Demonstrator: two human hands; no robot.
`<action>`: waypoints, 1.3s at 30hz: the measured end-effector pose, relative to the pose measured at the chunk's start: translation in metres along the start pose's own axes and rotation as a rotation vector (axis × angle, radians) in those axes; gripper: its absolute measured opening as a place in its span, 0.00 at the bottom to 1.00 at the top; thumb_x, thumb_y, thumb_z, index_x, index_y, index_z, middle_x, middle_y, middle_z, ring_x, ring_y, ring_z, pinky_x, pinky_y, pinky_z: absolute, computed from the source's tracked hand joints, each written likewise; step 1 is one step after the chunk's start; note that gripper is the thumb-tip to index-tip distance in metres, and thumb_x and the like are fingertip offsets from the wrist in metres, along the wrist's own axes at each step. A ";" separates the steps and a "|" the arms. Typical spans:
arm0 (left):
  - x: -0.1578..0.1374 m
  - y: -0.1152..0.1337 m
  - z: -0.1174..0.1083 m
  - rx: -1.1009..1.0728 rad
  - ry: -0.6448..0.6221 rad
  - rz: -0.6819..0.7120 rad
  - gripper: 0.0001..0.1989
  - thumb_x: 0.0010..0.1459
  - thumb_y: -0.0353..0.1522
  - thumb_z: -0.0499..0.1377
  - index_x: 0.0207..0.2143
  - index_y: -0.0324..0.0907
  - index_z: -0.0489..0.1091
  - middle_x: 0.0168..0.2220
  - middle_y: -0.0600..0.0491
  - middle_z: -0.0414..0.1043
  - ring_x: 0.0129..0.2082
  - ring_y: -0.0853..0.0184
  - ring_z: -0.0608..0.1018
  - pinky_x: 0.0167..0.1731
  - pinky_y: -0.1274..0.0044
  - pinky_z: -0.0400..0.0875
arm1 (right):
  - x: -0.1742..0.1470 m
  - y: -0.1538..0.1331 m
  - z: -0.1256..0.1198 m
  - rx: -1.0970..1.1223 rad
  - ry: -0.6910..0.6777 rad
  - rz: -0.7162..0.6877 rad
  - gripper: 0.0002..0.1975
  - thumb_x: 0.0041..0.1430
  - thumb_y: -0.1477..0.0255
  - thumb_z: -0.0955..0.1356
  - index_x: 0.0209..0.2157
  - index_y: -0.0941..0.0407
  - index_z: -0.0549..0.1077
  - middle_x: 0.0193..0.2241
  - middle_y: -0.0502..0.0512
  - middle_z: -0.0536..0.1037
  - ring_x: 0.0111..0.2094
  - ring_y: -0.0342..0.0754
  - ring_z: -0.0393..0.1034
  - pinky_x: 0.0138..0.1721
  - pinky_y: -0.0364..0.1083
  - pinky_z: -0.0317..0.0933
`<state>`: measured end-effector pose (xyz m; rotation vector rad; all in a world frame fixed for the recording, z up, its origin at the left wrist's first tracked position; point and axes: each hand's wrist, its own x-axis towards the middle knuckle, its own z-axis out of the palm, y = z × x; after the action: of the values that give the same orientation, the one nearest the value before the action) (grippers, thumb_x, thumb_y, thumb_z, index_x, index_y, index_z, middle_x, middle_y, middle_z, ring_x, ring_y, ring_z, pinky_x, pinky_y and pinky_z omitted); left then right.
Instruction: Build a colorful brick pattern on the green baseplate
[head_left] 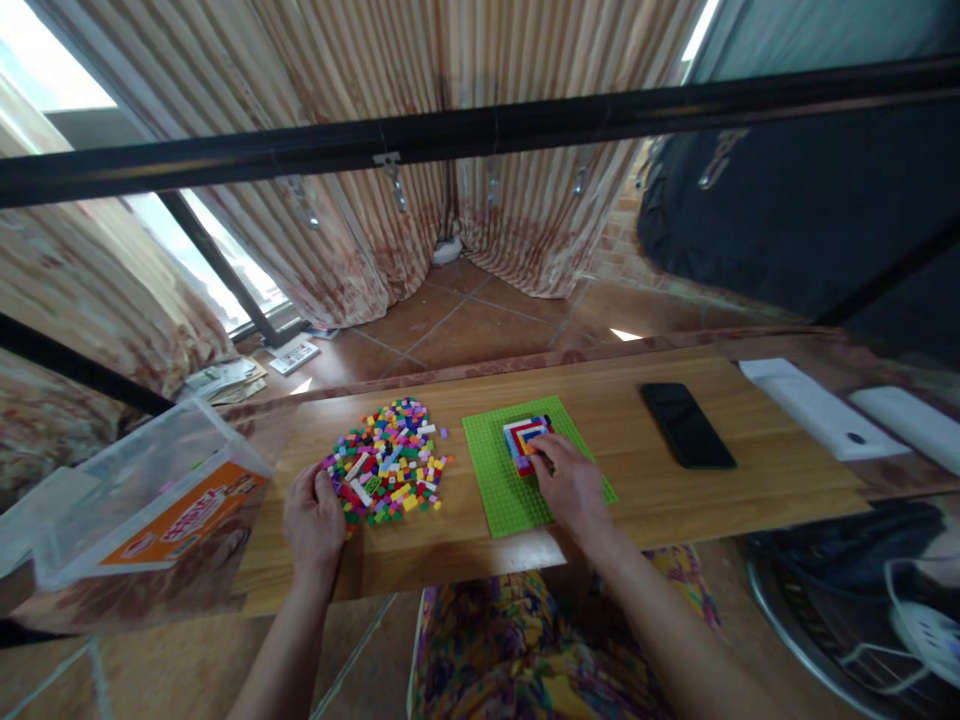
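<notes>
A green studded baseplate [490, 497] lies on the wooden board, carrying a small square build of toy building bricks [517, 440] in nested rings of white, red, blue and yellow. My right hand [571, 487] is over the build's right side, thumb and forefinger pinched on a small brick at its middle; the fingertips partly hide it. To the left spreads a pile of loose, multicoloured building bricks [394, 460]. My left hand [311, 520] rests at the pile's left edge, fingers loosely bent and a little apart, with no brick plainly held.
A clear plastic box [150, 490] with an orange label stands left of the wooden board [600, 390]. A black phone [688, 425] lies on the board's right part, with a white box [821, 408] beyond it. A black bar [450, 133] crosses above the far side.
</notes>
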<state>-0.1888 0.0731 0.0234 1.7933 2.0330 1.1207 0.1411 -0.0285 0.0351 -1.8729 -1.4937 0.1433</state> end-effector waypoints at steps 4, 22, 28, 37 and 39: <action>0.000 0.000 0.000 0.002 0.008 0.009 0.18 0.63 0.38 0.46 0.44 0.41 0.72 0.47 0.46 0.74 0.50 0.59 0.74 0.53 0.67 0.66 | -0.001 0.002 0.001 0.019 0.014 -0.001 0.13 0.62 0.72 0.61 0.41 0.54 0.76 0.44 0.59 0.78 0.44 0.51 0.72 0.47 0.51 0.65; 0.000 0.001 0.000 0.035 -0.003 0.009 0.18 0.62 0.38 0.47 0.44 0.40 0.72 0.47 0.46 0.74 0.50 0.59 0.74 0.53 0.66 0.67 | 0.005 0.016 0.001 0.037 0.010 -0.062 0.11 0.61 0.71 0.63 0.40 0.54 0.77 0.43 0.60 0.74 0.47 0.53 0.67 0.50 0.54 0.63; 0.000 0.001 0.000 0.038 -0.011 0.013 0.18 0.62 0.38 0.47 0.44 0.41 0.72 0.47 0.45 0.74 0.50 0.59 0.74 0.53 0.66 0.67 | 0.011 0.016 -0.010 -0.104 -0.112 -0.111 0.11 0.61 0.76 0.61 0.38 0.55 0.75 0.39 0.59 0.75 0.42 0.53 0.68 0.46 0.51 0.62; 0.000 0.003 -0.001 0.027 -0.005 0.013 0.18 0.62 0.39 0.47 0.43 0.39 0.72 0.47 0.44 0.74 0.50 0.58 0.74 0.53 0.65 0.66 | 0.009 0.005 -0.009 -0.213 -0.145 -0.124 0.14 0.63 0.75 0.61 0.43 0.54 0.76 0.38 0.59 0.75 0.41 0.52 0.67 0.43 0.49 0.62; 0.000 0.003 -0.001 0.027 -0.005 0.008 0.18 0.62 0.39 0.47 0.43 0.40 0.72 0.47 0.44 0.74 0.50 0.58 0.74 0.53 0.66 0.66 | 0.008 0.005 -0.008 -0.204 -0.136 -0.130 0.14 0.63 0.74 0.61 0.45 0.54 0.76 0.38 0.59 0.76 0.41 0.53 0.67 0.44 0.50 0.62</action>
<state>-0.1869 0.0728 0.0263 1.8167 2.0495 1.0948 0.1515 -0.0258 0.0413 -1.9504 -1.7749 0.0593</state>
